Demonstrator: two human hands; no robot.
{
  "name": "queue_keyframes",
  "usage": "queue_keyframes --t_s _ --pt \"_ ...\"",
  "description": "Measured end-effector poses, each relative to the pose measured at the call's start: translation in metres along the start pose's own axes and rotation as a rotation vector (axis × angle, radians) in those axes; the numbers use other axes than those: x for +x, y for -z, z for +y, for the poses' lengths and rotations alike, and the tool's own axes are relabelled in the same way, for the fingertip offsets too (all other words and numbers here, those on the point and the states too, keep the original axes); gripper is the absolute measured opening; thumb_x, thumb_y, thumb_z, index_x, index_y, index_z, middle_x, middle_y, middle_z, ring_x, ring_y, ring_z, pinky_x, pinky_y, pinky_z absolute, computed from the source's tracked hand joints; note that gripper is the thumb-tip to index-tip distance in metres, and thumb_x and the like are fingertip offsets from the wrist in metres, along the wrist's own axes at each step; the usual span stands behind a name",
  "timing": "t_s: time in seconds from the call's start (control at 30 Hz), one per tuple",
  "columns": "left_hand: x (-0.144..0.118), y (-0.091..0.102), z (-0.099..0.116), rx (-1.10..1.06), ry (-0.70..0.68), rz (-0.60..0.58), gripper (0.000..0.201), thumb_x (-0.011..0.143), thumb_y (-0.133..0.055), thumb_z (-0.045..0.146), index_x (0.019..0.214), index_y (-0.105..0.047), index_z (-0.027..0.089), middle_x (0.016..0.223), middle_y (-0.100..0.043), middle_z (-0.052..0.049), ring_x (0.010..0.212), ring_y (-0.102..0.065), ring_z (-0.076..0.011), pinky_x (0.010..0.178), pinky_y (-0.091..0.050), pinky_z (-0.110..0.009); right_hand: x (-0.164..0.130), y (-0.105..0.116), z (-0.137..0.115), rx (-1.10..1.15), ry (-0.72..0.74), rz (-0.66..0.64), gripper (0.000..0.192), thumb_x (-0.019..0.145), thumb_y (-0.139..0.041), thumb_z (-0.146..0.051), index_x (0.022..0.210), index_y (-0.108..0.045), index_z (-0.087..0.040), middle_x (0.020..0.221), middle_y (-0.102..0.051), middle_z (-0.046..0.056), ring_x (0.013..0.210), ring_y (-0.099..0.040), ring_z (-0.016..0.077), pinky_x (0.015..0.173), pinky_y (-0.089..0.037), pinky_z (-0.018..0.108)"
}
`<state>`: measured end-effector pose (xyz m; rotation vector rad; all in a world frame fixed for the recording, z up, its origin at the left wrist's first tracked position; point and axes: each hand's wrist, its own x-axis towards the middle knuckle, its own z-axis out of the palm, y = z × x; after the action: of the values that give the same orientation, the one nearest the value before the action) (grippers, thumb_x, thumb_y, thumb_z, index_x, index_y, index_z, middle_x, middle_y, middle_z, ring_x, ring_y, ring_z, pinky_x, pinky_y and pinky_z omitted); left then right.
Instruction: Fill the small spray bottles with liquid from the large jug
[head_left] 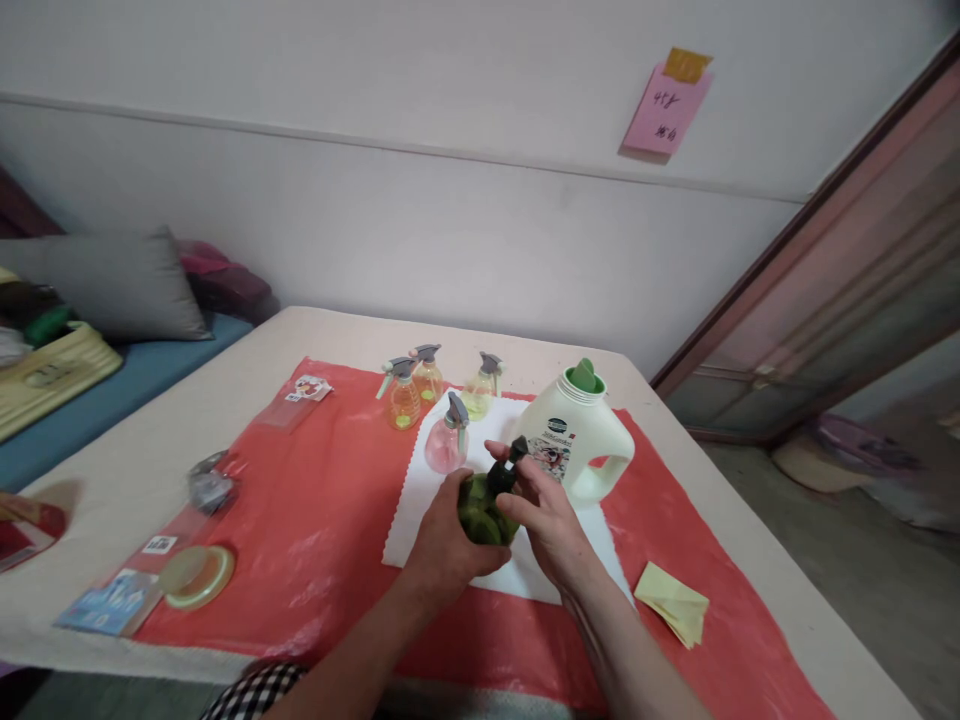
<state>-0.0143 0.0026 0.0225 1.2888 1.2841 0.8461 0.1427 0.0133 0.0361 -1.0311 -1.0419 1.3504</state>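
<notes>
1. While both hands meet at lower centre of the frame, the left hand [448, 545] wraps its fingers round the belly of a small dark green plastic spray bottle [482, 512], clamped firm on it.
2. Over comes the right hand [546, 520], fingers bunched together and pinching the bottle's dark trigger head [508, 466] from the right side.
3. That green bottle sits just above a white scallop-edged cloth [409, 510], which lies on a red plastic sheet [315, 500] covering the beige table [750, 560].
4. Just behind the hands, a pink translucent spray bottle with a grey trigger [447, 442] stands upright on the cloth.
5. Further up, near frame centre, two orange spray bottles [412, 392] and one yellow spray bottle [481, 390] stand in a loose row.
6. Right of the hands, a cream plastic detergent jug with a green cap [581, 432] stands upright, handle facing right.
7. Lower right, folded pale yellow paper [673, 603] lies on the red sheet.
8. Lower left, a round yellowish lid [196, 576] and a blue packet [112, 603] rest at the sheet's edge.
</notes>
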Motion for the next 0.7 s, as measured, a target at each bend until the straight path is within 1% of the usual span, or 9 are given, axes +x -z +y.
queue_keyframes --t_s 0.03,0.1,0.2,0.33,0.43,0.5,0.6,0.63,0.7 --pt "0.0 0.002 0.001 -0.039 0.0 -0.024 0.096 0.054 -0.087 0.022 0.142 -0.049 0.021 0.123 -0.07 -0.008 0.108 -0.068 -0.0286 0.092 -0.054 -0.037 0.0 0.002 -0.002 0.013 -0.023 -0.042 0.058 0.066 -0.094 -0.048 0.119 -0.079 -0.029 0.129 -0.075 0.005 0.125 -0.063 0.0311 0.111 -0.046 0.045" --pt "0.002 0.006 0.003 -0.086 -0.007 -0.076 0.095 0.054 -0.087 0.022 0.14 -0.049 0.023 0.119 -0.07 -0.004 0.103 -0.067 -0.0257 0.086 -0.054 -0.033 0.0 0.006 -0.005 0.039 -0.054 -0.106 0.051 0.071 -0.089 -0.051 0.116 -0.081 -0.027 0.126 -0.077 0.007 0.123 -0.065 0.0329 0.113 -0.045 0.049" --pt "0.003 0.011 0.002 -0.087 -0.003 -0.141 0.092 0.053 -0.088 0.022 0.138 -0.051 0.024 0.114 -0.07 -0.002 0.098 -0.066 -0.0244 0.081 -0.053 -0.032 0.001 0.01 -0.006 0.064 -0.068 -0.149 0.05 0.077 -0.085 -0.056 0.117 -0.081 -0.026 0.122 -0.079 0.008 0.118 -0.068 0.0327 0.111 -0.046 0.051" --pt "0.003 0.012 0.0 -0.076 -0.007 -0.184 0.094 0.05 -0.089 0.021 0.137 -0.054 0.023 0.118 -0.07 -0.004 0.101 -0.066 -0.0259 0.084 -0.054 -0.033 0.002 0.011 -0.004 0.057 -0.058 -0.148 0.056 0.071 -0.089 -0.061 0.112 -0.082 -0.024 0.117 -0.08 0.011 0.111 -0.07 0.033 0.102 -0.053 0.05" --pt "0.001 0.008 0.0 -0.083 -0.029 -0.147 0.091 0.053 -0.089 0.021 0.137 -0.055 0.024 0.116 -0.071 -0.003 0.1 -0.068 -0.0257 0.085 -0.055 -0.034 0.003 0.008 0.0 0.024 -0.015 -0.089 0.057 0.066 -0.092 -0.062 0.107 -0.081 -0.024 0.115 -0.08 0.01 0.107 -0.071 0.0315 0.098 -0.055 0.047" --pt "-0.001 0.004 0.0 -0.057 -0.036 -0.066 0.091 0.054 -0.089 0.021 0.138 -0.055 0.024 0.117 -0.072 -0.003 0.104 -0.068 -0.0269 0.089 -0.055 -0.036 0.004 0.003 0.004 -0.01 0.015 -0.031 0.054 0.066 -0.093 -0.058 0.106 -0.08 -0.024 0.112 -0.079 0.009 0.108 -0.07 0.0304 0.099 -0.055 0.046" --pt "-0.001 0.001 0.001 0.041 -0.047 0.078 0.094 0.051 -0.089 0.018 0.139 -0.055 0.024 0.127 -0.07 -0.006 0.12 -0.065 -0.0309 0.104 -0.051 -0.041 0.005 -0.002 0.008 -0.059 0.05 0.043 0.049 0.067 -0.095 -0.054 0.101 -0.077 -0.025 0.109 -0.077 0.008 0.112 -0.068 0.0302 0.104 -0.053 0.047" --pt "-0.001 0.001 0.001 0.062 -0.054 0.095 0.095 0.051 -0.089 0.017 0.139 -0.054 0.024 0.131 -0.069 -0.007 0.124 -0.063 -0.0318 0.107 -0.049 -0.042 0.005 -0.002 0.007 -0.069 0.055 0.049 0.049 0.066 -0.095 -0.054 0.101 -0.076 -0.025 0.111 -0.077 0.008 0.114 -0.067 0.0307 0.106 -0.052 0.047" --pt "0.0 0.003 0.002 0.06 -0.066 0.071 0.097 0.052 -0.088 0.017 0.141 -0.053 0.022 0.134 -0.067 -0.008 0.125 -0.062 -0.0317 0.108 -0.048 -0.042 0.004 0.002 0.003 -0.077 0.06 0.029 0.056 0.065 -0.095 -0.056 0.108 -0.077 -0.026 0.122 -0.077 0.009 0.122 -0.065 0.0321 0.112 -0.048 0.049"
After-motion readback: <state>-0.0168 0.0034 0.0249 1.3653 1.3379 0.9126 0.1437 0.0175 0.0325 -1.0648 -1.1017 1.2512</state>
